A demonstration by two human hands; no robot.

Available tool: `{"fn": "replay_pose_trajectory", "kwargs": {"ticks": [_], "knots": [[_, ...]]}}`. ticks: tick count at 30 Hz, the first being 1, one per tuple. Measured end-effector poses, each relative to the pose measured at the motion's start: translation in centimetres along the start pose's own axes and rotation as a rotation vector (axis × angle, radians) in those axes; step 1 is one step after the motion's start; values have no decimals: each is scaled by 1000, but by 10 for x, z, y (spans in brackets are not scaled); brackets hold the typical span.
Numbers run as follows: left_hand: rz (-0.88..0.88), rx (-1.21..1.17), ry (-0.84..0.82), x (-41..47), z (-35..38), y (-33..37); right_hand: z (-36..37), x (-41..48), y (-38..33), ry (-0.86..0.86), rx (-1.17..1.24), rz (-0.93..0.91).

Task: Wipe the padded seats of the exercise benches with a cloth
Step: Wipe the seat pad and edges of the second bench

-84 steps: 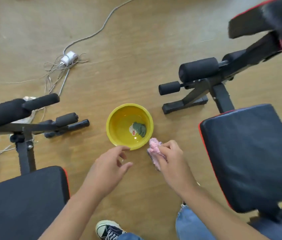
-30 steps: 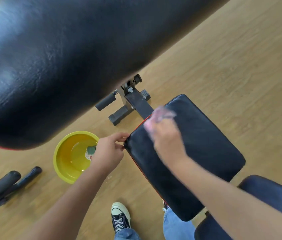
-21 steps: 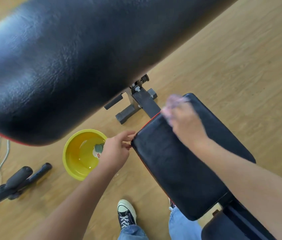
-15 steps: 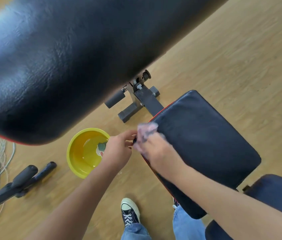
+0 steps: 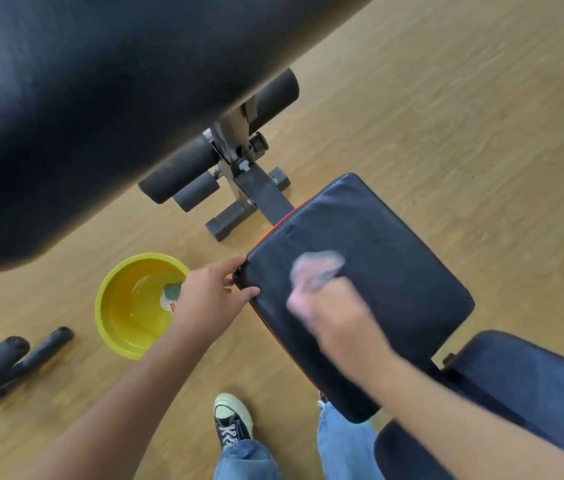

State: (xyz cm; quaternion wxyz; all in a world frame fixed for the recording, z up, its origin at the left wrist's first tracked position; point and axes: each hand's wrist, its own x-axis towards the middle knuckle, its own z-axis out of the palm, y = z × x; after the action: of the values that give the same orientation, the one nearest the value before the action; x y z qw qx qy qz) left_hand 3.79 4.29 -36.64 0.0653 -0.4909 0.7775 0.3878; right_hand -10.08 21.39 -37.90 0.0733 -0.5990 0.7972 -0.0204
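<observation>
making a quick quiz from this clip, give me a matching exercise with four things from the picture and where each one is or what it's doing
Things:
1. left hand
2. right hand
3. yellow bowl
4. sneaker

States:
A. on the wooden floor, holding liquid
B. gripping the seat pad's corner
C. blurred, pressing a pale cloth on the pad
D. on the floor below the pad, above a jeans leg

Pairs: 1-B, 2-C, 3-A, 4-D

Right hand (image 5: 330,313) presses cloth (image 5: 318,266) on seat (image 5: 394,271); left hand (image 5: 209,296) grips corner.
</observation>
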Motion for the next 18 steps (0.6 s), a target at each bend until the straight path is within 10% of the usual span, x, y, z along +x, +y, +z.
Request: {"fn": "replay_pose_trajectory", "kwargs": {"ticks": [5,12,18], "knots": [[10,32,46,-1,7,-1,-3,-23,27,-53,119,-506],[18,60,59,-3,10,2,-23,-2,114,263,204,616],[23,82,75,-2,14,-2,-18,-61,-14,-223,173,-338]]}}
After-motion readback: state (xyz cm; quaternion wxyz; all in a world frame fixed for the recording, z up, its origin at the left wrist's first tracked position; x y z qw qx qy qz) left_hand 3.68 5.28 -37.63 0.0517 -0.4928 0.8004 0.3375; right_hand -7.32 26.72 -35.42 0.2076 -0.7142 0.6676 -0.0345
